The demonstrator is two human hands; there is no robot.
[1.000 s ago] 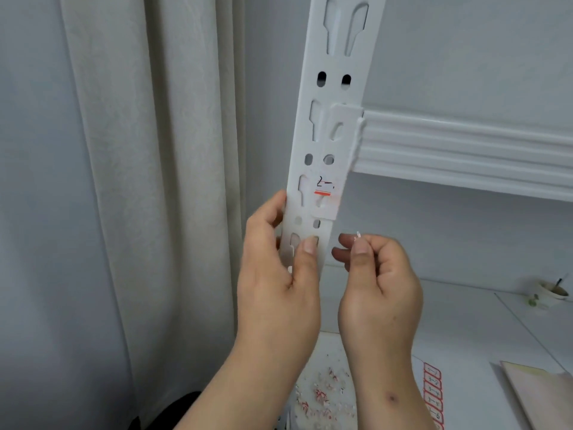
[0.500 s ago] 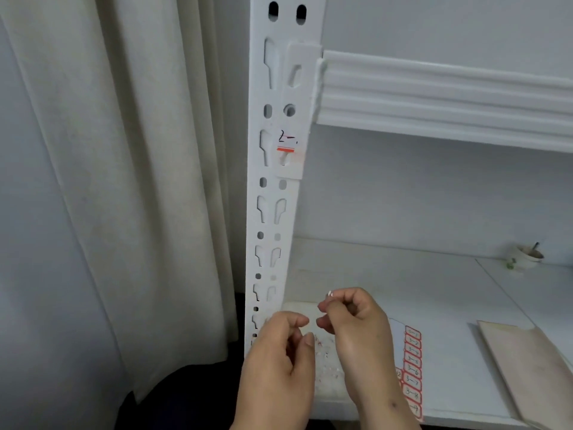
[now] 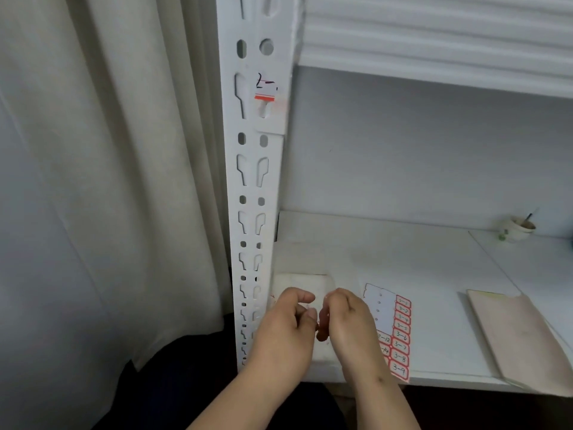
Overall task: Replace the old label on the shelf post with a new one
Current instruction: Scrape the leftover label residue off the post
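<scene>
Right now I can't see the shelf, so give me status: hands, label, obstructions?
Both hands low at shelf edge, left hand and right hand fingers curled together. Old label partly on post. Nothing blocking.

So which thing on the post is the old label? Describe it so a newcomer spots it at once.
Find the white slotted shelf post beside the curtain. Just below the upper shelf beam, on the post's right half, sits the old label. It is the only marking there: black handwriting above a red stripe.

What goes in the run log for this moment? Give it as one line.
left hand: fingers curled, contents unclear | right hand: same, fingertips meeting | old label: remnant on shelf post | label sheet: on shelf
</scene>
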